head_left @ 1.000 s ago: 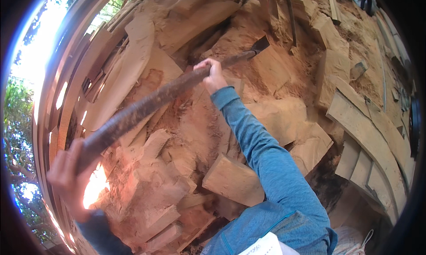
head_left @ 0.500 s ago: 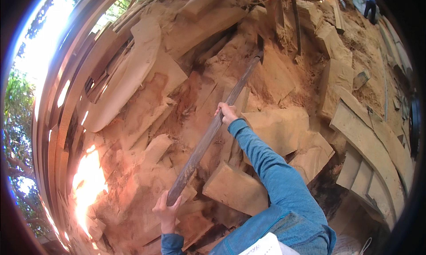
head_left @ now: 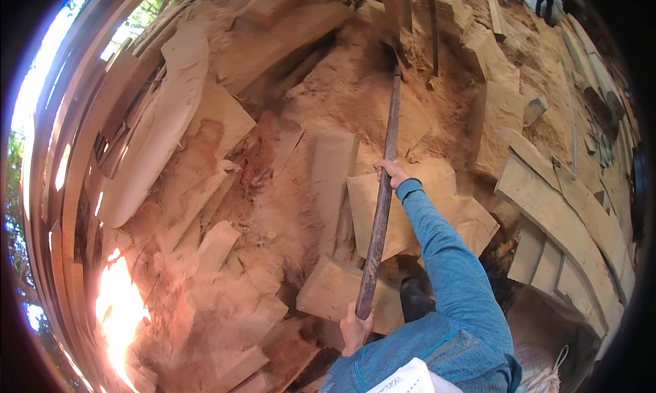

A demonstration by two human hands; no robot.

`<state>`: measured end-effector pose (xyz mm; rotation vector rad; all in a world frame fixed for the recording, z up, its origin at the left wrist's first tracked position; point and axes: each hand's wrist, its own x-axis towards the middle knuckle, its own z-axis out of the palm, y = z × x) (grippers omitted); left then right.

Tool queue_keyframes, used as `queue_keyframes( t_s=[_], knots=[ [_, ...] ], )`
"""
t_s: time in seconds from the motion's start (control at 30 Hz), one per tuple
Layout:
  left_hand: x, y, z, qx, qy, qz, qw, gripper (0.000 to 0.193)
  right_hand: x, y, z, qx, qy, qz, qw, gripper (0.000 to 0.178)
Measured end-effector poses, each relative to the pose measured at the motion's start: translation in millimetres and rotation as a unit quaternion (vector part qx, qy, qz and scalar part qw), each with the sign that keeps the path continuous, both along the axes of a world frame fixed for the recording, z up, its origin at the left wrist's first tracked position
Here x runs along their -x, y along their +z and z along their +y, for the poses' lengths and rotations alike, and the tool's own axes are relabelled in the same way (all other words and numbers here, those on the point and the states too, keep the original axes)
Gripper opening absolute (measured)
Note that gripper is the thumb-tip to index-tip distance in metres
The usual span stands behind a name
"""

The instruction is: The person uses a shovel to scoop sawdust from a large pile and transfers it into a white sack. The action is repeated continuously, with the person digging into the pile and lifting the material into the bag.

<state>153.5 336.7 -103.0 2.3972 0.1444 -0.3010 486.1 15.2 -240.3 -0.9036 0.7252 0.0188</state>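
Observation:
A long wooden handle (head_left: 381,229) slants away from me, worn and dark. Its far end carries a thin dark blade, half lost in the reddish sawdust (head_left: 342,96); the blade's exact kind cannot be made out. My left hand (head_left: 355,330) is closed around the near end of the handle, close to my body. Farther up, my right hand (head_left: 391,171) wraps round the middle of the shaft, arm stretched forward. Under the handle lie thick wooden blocks, one pale block (head_left: 410,195) by my right hand and another (head_left: 335,287) near my left hand.
Sawdust-covered offcuts cover the ground. A long curved slab (head_left: 160,119) and stacked planks (head_left: 82,208) stand at left. Curved boards (head_left: 553,195) lie at right. A dark post (head_left: 432,31) rises ahead. Another person (head_left: 545,0) stands far right. My dark boot (head_left: 414,299) shows below.
The handle has swung from a strong slant to nearly upright in view. My left hand has moved right, toward my body; my right hand has shifted slightly right. Both keep their grip.

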Motion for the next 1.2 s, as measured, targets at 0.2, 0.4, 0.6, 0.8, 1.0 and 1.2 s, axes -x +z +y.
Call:
queue_keyframes(
  t_s=[0.2, 0.4, 0.6, 0.8, 1.0, 1.2],
  knots=[
    [38.5, -26.3, 52.5, -0.055, 0.032, 0.074, 0.995, 0.037, 48.8, -4.7, 64.3, 0.052, -0.002, 0.089, 0.995, 0.019],
    [77.8, -43.8, 175.4, -0.093, -0.062, 0.229, 0.967, 0.033, 152.2, -0.1, 145.7, -0.158, 0.016, 0.112, 0.981, 0.014],
    [81.9, 25.0, 242.1, -0.359, -0.122, 0.03, 0.925, 0.024, 203.1, 12.6, 179.0, -0.303, -0.038, 0.146, 0.941, 0.01],
    [-23.2, 204.4, 207.0, -0.51, -0.2, -0.186, 0.816, 0.015, 203.4, 54.9, 178.1, -0.418, -0.121, 0.07, 0.898, 0.017],
    [-84.1, 369.2, 65.4, -0.508, -0.424, -0.285, 0.693, 0.056, 172.8, 102.1, 91.8, -0.482, -0.181, -0.035, 0.856, 0.02],
    [-109.8, 430.4, -86.2, -0.508, -0.508, -0.341, 0.606, 0.089, 134.6, 103.7, -11.9, -0.457, -0.226, -0.051, 0.859, 0.015]
  ],
)
